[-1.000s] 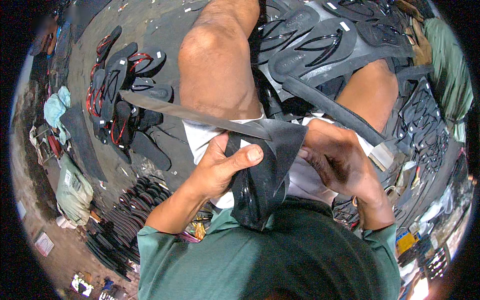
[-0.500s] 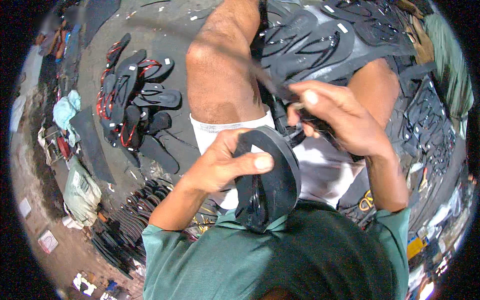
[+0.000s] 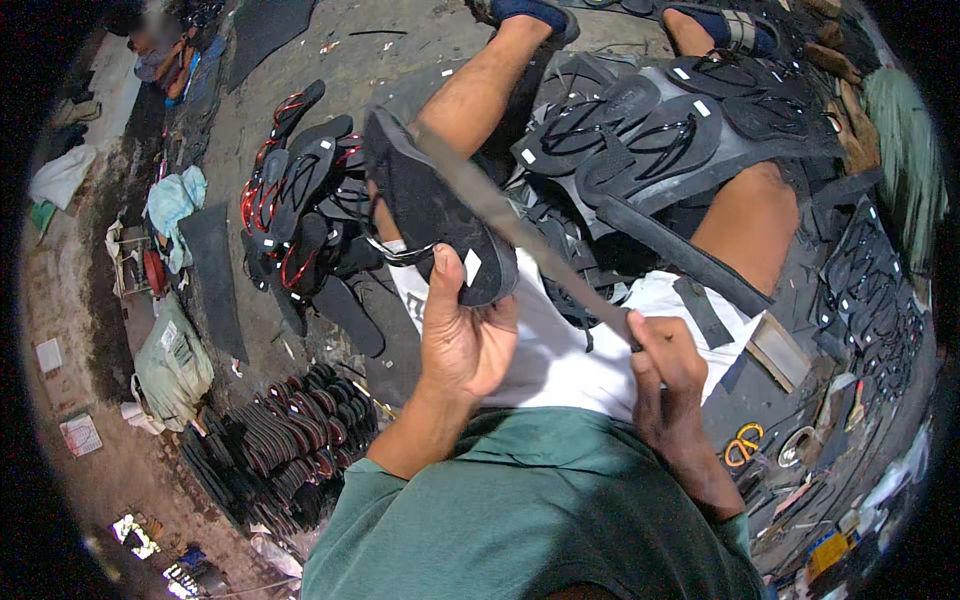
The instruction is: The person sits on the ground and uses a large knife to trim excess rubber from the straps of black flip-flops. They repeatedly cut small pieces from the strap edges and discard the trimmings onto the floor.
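**Grey workshop floor (image 3: 370, 75), with a black flip-flop (image 3: 430, 200) and a long blade (image 3: 495, 210) raised above it**

The left hand (image 3: 468, 345) pinches the near end of the black flip-flop, thumb up along its side and fingers curled behind. The right hand (image 3: 665, 370) is closed around the near end of the long blade; any handle is hidden inside the fist. The flip-flop is held up in front of the body, tilted, its far end pointing away and to the left. The blade slants across just beside the flip-flop's right edge, blurred, so I cannot tell whether they touch.

The step looks like trimming the flip-flop's edge. The next stroke seems to call for a steady left grip, its thumb clear of the blade, and a blade angle that follows the curve.

Nearest the flip-flop, below it, are white shorts (image 3: 545, 365). Left of it lies a heap of red-strapped flip-flops (image 3: 300, 180); to its right, black-strapped flip-flops (image 3: 690, 140) cover a dark sheet. Below and left of it are stacked soles (image 3: 300, 420); below and right, yellow-handled scissors (image 3: 743, 445).
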{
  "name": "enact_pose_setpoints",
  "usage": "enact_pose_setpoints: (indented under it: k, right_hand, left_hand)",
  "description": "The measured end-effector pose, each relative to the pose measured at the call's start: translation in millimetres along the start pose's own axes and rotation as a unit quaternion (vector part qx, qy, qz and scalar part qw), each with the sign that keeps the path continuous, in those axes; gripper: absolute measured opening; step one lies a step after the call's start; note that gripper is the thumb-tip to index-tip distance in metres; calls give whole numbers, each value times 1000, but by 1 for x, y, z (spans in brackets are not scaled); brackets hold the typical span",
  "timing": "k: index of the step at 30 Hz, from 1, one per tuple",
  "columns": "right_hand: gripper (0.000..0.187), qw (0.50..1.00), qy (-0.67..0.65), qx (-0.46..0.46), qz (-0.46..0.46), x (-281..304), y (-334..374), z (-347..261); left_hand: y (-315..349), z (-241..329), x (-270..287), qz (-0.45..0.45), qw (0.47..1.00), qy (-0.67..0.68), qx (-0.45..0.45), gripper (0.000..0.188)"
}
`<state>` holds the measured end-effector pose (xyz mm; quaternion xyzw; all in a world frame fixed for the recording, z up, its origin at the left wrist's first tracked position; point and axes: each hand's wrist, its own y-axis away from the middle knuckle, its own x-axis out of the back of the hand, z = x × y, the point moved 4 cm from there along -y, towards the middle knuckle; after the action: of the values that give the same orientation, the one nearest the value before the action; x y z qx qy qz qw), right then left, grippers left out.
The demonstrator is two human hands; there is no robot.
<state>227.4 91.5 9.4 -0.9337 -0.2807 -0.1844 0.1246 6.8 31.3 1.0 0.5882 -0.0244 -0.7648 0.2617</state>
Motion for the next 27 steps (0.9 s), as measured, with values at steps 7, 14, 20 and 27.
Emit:
enact_pose_setpoints:
  k: [7, 14, 20, 27]
  right_hand:
    - [49, 999, 47, -7, -7, 0, 20, 7]
    - [45, 997, 27, -55, -53, -9, -19, -3]
    - [38, 991, -53, -71, -102, -25, -34, 3]
    - [44, 991, -27, -65, -117, -2, 6, -1]
  left_hand:
    - [8, -29, 4, 46, 998, 44, 30, 33]
    - [27, -41, 17, 62, 995, -65, 46, 46]
    - [48, -43, 33, 101, 970, -209, 67, 62]
    - [43, -41, 42, 131, 972, -187, 58, 62]
